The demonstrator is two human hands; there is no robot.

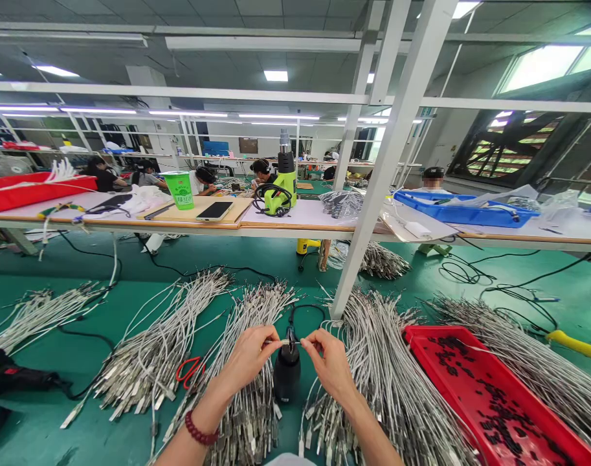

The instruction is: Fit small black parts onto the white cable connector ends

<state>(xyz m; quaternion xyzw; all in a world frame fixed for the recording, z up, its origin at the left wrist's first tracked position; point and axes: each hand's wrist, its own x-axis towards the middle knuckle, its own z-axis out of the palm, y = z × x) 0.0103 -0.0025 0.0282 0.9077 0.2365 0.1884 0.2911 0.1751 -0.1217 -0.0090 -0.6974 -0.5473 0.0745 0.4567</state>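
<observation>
My left hand [249,356] and my right hand [331,362] meet at the middle of the green bench. Both are closed, thumb against forefinger, pinching a thin pale cable [281,342] stretched level between them. Just behind and below it stands a black cylindrical device [287,378] with a dark metallic top and a black cord. The fine detail between the fingertips is too small to make out. Bundles of grey-white cables with flat metal ends lie on both sides: one bundle [249,401] under my left forearm, another [382,369] beside my right hand.
To the right, a red tray [450,362] holds small black pieces. More cable bundles [164,343] and a black tool [18,375] lie leftward. A white post [373,213] rises from the bench. The shelf ahead carries a green heat gun [283,184], cup [179,191], phone [215,211] and blue tray [470,212].
</observation>
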